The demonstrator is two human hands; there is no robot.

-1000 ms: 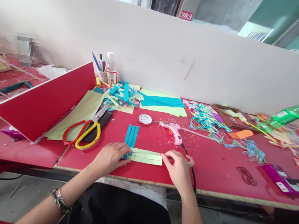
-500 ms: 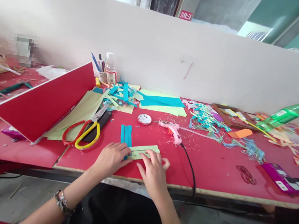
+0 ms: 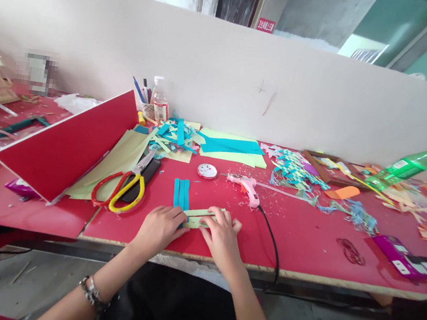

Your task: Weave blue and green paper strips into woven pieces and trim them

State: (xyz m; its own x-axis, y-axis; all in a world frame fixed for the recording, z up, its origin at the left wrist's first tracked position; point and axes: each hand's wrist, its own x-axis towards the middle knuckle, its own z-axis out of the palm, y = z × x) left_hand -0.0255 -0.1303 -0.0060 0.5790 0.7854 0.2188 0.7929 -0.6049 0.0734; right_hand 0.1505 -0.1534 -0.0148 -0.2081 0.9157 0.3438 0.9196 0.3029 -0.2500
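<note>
Slit blue paper strips (image 3: 181, 194) lie upright on the red table, their lower ends under the fingers of my left hand (image 3: 161, 227). That hand presses the blue strips down where they meet light green paper strips (image 3: 193, 222), which run sideways to the right. My right hand (image 3: 222, 233) has its thumb and fingers closed on the green strips, with one strip lifted slightly at its fingertips. The strip ends under both hands are hidden.
Scissors (image 3: 127, 192) with red and yellow handles lie left of the strips. A pink glue gun (image 3: 247, 188) with a black cord rests to the right, beside a white lid (image 3: 207, 170). Paper scraps (image 3: 173, 135), a red board (image 3: 74, 147) and a green bottle (image 3: 408, 169) stand farther out.
My right thumb and fingers have drawn closer together on the green strips, and one strip there now bends up. My left hand stays in place on the blue strips.
</note>
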